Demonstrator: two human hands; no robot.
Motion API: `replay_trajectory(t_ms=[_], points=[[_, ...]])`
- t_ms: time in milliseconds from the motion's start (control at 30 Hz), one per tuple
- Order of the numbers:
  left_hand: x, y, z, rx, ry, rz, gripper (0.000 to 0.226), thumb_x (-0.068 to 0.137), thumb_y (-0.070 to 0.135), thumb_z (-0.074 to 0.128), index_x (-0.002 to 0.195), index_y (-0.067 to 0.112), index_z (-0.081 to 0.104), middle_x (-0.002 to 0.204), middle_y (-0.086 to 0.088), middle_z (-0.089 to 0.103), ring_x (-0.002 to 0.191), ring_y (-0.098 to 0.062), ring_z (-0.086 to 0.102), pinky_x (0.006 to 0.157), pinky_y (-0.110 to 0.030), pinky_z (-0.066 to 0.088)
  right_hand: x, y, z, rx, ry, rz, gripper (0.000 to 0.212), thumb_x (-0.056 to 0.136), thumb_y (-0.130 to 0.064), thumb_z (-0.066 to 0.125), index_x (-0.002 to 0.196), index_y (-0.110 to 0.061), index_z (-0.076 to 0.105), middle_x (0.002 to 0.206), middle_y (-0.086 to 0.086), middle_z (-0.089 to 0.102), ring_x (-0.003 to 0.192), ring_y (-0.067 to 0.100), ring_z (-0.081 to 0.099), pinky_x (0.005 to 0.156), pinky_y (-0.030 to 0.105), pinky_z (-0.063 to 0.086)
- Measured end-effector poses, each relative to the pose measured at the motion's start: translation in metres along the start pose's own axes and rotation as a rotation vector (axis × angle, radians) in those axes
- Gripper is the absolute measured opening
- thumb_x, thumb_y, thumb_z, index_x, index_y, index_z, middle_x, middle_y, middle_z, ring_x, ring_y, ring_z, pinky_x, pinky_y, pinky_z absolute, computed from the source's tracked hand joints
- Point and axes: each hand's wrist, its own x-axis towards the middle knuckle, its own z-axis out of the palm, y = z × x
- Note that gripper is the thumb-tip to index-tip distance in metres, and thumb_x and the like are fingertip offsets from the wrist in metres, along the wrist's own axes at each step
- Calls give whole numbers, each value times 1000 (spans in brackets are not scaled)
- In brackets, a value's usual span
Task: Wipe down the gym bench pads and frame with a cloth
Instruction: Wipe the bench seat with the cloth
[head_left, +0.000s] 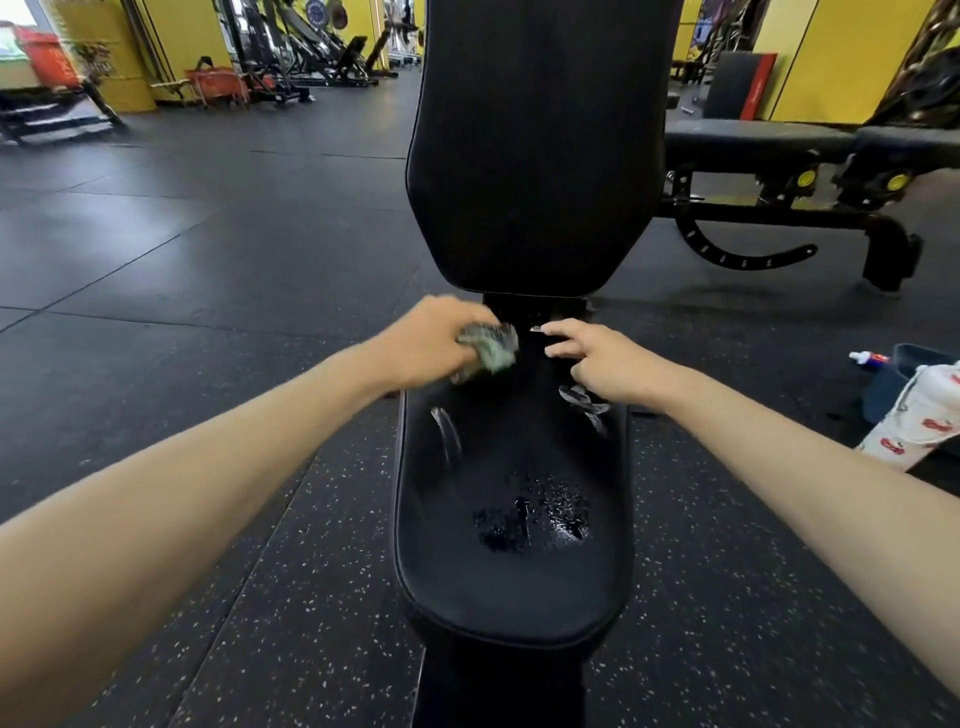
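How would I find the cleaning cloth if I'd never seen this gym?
Find the tall black back pad in the middle. Below it, at the far end of the seat pad, is the cloth. It's the only crumpled greenish thing among that black.

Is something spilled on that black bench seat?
Yes. A shiny patch of droplets sits on the seat pad, nearer than the cloth gripped by the left hand. It looks like unwiped liquid.
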Motion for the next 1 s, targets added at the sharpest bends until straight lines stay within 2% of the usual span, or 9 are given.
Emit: replay_trajectory(t_ms=[133,200,300,467,533,600,800,900,1000], points=[[13,-15,-11,-68,257,-206,22,82,-4,57,98,6,68,88,-10,69,77,-20,62,71,-25,47,0,4,-3,9,28,8,67,86,12,34,142,-24,41,134,0,58,113,19,59,95,35,50],[12,-13,10,-2,159,-200,25,82,-3,57,103,5,68,96,-14,70,86,-26,64,74,-26,47,-5,1,-2,-39,8,-17,69,85,13,33,145,-21,38,138,0,54,79,5,58,67,12,48],[8,1,33,78,72,-134,36,82,-4,54,112,11,67,109,-11,68,104,-29,60,89,-33,46,-9,-3,0,-88,-27,-54,70,86,14,32,149,-19,32,146,4,46,58,-1,38,41,8,34],[-4,22,13,-122,-126,-27,26,78,-5,63,99,7,69,87,-6,69,77,-13,61,74,-28,49,-7,2,-3,-67,-15,-63,72,84,15,29,145,-21,37,144,4,49,87,2,54,56,9,45],[0,21,2,-136,-15,-29,24,78,-5,63,97,9,69,83,-2,68,68,-4,58,66,-21,47,-6,5,-6,-21,3,-78,73,84,15,29,144,-25,39,140,5,52,119,20,55,86,27,51],[6,14,0,-94,121,-76,23,79,-4,62,95,11,69,81,-2,67,65,-2,57,60,-14,43,-6,7,-12,45,51,-97,73,84,16,30,144,-25,39,139,7,52,131,20,47,94,25,44],[0,13,33,31,49,-104,37,78,-9,53,105,11,69,102,-6,70,98,-23,63,87,-33,48,-9,12,-26,-3,113,-61,67,87,15,32,146,-18,37,135,12,56,126,21,50,84,19,38],[-1,25,22,-118,-125,-71,28,79,-8,62,101,7,69,92,-4,70,82,-8,64,78,-24,50,-9,15,-22,-47,68,-38,64,89,11,32,146,-17,37,133,11,58,106,14,58,63,10,39],[6,33,8,-224,-128,-58,24,79,-10,62,99,3,68,81,-1,66,62,4,56,62,-7,44,-7,19,-22,-17,82,-33,59,93,8,33,145,-19,38,131,12,58,119,20,54,61,11,39]])
